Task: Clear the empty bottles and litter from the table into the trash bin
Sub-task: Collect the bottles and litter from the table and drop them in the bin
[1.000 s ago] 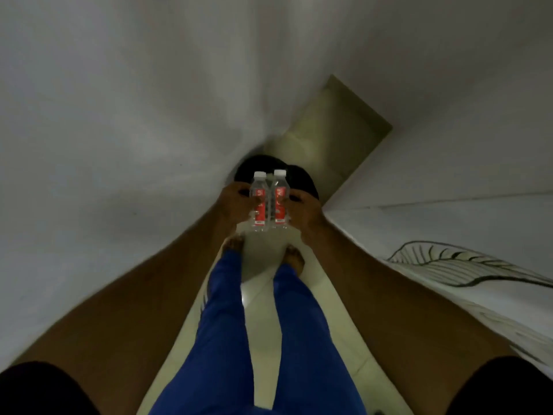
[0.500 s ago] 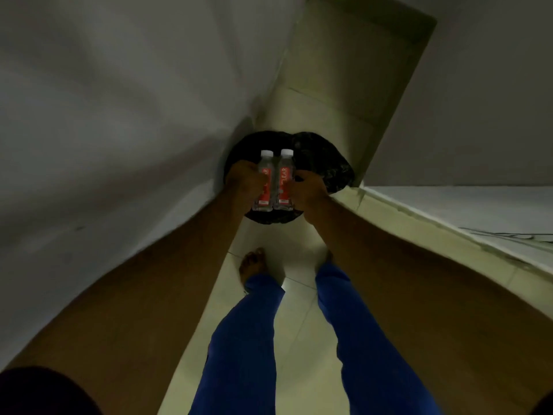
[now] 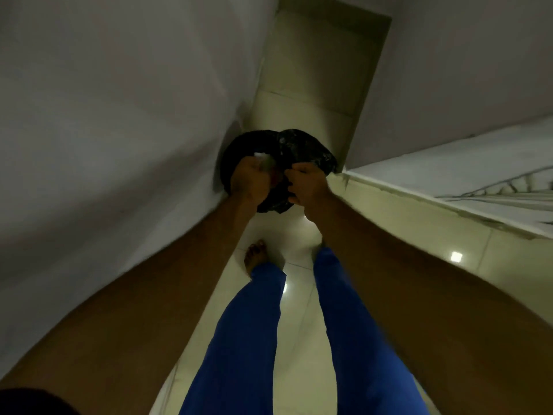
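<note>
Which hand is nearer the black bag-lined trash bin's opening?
Left. The left hand is over the black bag-lined trash bin, tipping a clear plastic bottle in; the right hand sits at its near rim.

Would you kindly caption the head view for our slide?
Both hands, left and right, over the black-lined trash bin, a bottle in the left.

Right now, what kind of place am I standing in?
Probably a narrow indoor corridor at home: glossy pale floor tiles, plain white wall, and a round bin lined with a black plastic bag in the corner.
</note>
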{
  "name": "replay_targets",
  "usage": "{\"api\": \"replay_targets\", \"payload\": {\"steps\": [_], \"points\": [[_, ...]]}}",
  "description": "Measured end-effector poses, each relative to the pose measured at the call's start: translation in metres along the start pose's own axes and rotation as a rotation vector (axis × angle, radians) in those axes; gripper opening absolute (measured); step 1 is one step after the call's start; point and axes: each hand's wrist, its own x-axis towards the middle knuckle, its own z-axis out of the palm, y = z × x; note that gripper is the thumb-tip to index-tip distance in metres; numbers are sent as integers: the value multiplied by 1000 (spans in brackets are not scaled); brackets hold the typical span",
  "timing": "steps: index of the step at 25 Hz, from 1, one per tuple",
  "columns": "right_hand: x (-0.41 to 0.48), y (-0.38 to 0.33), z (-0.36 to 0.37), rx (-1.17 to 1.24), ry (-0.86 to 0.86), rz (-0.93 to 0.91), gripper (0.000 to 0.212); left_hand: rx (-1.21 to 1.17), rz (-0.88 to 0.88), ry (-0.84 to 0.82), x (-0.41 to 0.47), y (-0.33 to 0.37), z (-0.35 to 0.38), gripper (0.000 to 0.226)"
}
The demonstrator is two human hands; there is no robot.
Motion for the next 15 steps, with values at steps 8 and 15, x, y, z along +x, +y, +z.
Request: {"api": "replay_targets", "payload": {"steps": [8,15], "points": [[-252,-59,-148,319,226,-211,18,226,384,-219,-267,138,10,22],[-446,-12,-368,651,522,-360,7,322,633,-560,-497,201,139,7]]}}
